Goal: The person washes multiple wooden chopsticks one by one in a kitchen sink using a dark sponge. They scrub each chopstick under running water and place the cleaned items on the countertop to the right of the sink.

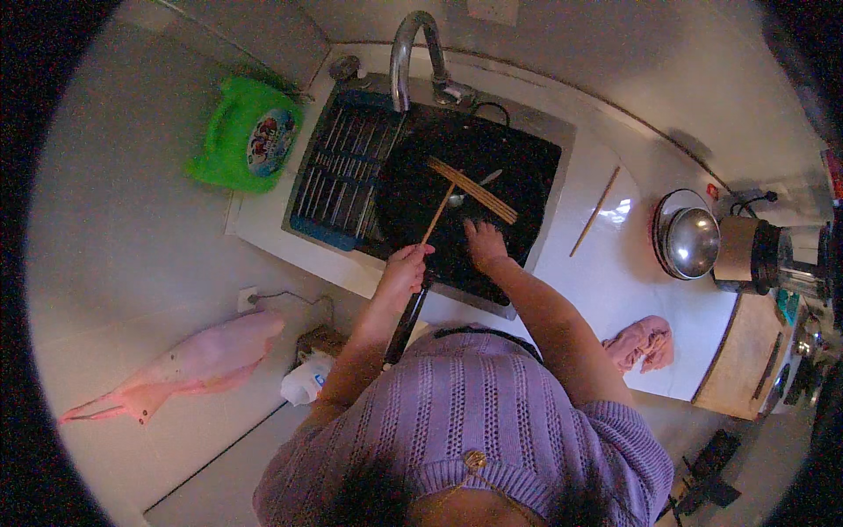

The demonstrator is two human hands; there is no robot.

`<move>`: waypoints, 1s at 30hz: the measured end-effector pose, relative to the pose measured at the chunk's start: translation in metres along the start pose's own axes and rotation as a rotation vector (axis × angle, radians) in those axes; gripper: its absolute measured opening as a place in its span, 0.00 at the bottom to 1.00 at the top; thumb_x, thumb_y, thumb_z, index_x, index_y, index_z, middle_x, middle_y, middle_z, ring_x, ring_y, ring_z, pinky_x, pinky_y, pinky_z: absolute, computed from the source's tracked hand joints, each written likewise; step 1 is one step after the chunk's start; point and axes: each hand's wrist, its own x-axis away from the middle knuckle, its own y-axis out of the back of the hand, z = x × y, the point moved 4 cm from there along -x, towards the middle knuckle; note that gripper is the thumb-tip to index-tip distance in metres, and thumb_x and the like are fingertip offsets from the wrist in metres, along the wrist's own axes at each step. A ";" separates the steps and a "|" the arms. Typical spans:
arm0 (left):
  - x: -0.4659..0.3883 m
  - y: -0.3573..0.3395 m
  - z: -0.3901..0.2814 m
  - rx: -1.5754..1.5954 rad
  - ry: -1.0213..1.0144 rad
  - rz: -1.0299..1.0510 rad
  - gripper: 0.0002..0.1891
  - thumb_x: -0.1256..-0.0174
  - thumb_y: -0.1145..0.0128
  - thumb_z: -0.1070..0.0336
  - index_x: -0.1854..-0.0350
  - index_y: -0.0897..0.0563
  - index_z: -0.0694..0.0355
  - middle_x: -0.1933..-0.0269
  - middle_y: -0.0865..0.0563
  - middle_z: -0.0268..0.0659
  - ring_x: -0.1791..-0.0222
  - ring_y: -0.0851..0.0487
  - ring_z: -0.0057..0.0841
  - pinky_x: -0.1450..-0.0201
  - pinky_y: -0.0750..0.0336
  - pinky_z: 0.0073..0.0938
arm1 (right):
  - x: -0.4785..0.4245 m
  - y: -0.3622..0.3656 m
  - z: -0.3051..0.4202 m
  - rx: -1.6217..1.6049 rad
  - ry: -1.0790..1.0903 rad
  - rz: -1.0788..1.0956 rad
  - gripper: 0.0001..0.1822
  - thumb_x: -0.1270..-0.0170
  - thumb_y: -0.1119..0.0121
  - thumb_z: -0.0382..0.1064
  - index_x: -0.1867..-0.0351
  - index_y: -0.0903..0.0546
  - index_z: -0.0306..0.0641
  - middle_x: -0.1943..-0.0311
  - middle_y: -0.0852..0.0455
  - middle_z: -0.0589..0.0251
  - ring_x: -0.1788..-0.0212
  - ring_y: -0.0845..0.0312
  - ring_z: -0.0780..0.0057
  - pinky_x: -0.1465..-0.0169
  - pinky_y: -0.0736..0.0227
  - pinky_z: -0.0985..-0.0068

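My left hand (pixel 409 265) holds a wooden chopstick (pixel 440 214) by its lower end, pointing up over a dark round pan (pixel 411 151) in the sink. Several more chopsticks (pixel 477 191) lie side by side across the pan, touching or close to the held one's tip. A metal spoon (pixel 490 176) lies partly under them. Low over the pan is my right hand (pixel 486 245), fingers spread, with nothing visible in it. The pan's black handle (pixel 406 328) passes over the sink's front edge beneath my left wrist.
A metal rack (pixel 342 171) fills the sink's left side, below a curved faucet (pixel 415 59). On the counter right of the sink are a single chopstick (pixel 595 211), metal bowls (pixel 691 242), a pink cloth (pixel 642 344) and a wooden board (pixel 741 356). A green jug (pixel 244 138) stands left.
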 end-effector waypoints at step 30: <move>0.022 -0.039 0.007 -1.020 -0.456 -0.100 0.13 0.34 0.59 0.60 0.67 0.25 0.65 0.70 0.21 0.48 0.66 0.22 0.45 0.63 0.29 0.41 | 0.020 0.095 -0.012 -2.279 -0.462 -0.199 0.08 0.43 0.46 0.32 0.62 0.22 0.32 0.68 0.19 0.59 0.67 0.22 0.66 0.62 0.25 0.69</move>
